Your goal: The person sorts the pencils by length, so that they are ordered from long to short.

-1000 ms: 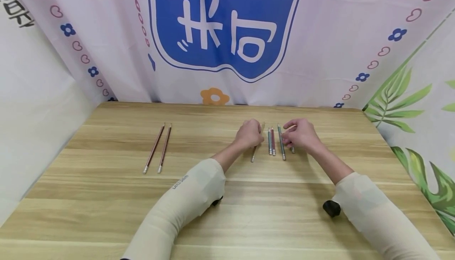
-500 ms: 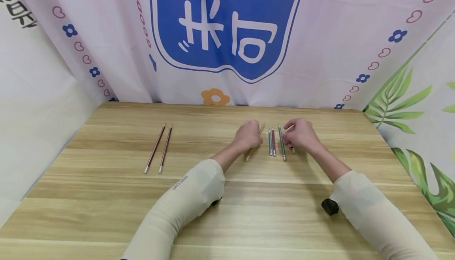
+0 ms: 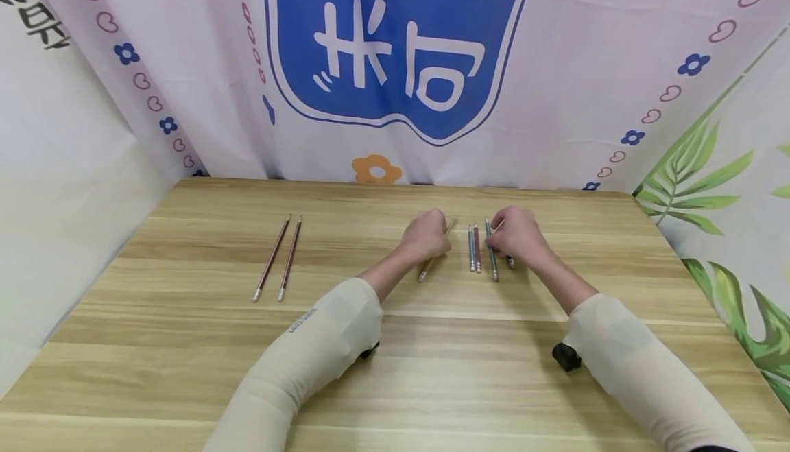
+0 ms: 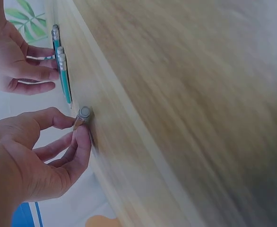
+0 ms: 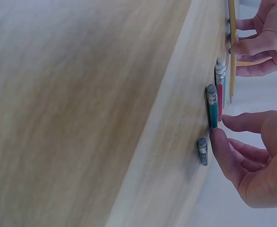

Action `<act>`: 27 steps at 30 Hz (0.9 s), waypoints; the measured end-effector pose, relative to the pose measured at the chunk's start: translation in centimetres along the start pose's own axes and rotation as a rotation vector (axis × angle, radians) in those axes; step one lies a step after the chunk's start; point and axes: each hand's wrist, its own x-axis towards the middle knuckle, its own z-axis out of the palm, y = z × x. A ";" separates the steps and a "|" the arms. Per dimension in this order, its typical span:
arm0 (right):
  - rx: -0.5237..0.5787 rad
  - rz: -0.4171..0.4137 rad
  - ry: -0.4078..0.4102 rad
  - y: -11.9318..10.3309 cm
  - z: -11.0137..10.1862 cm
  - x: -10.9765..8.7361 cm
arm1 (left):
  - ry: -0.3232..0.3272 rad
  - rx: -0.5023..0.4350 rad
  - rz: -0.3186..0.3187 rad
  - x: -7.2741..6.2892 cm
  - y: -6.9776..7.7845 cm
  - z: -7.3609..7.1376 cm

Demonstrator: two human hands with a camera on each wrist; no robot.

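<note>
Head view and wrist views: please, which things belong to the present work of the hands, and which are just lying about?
In the work, judging by the hands:
yellow pencil, held by the left hand
green pencil, apparently pinched by the right hand

Just lying about:
two dark red pencils
red pencil
blue-green pencil
partly hidden pencil near the right hand

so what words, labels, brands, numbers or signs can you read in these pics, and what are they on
"GOOD L": red letters on the curtain.
White characters on the blue badge: partly cut off, not surely readable.
Black characters on the left wall sheet: unclear.
Small lettering on the left sleeve: too blurred.
Pencils: no readable text.
</note>
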 end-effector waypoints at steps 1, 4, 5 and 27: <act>-0.006 0.002 -0.001 0.0 0.0 0.0 | 0.001 -0.006 -0.001 -0.1 0.0 -0.1; -0.031 0.000 0.001 0.0 0.1 0.2 | 0.001 -0.026 -0.002 -0.3 -0.1 -0.5; -0.039 0.000 0.000 0.0 0.2 0.2 | 0.002 -0.032 0.001 -0.4 -0.2 -0.6; -0.165 0.087 -0.091 -1.1 0.1 1.3 | 0.034 -0.016 0.022 -1.5 -1.5 -2.7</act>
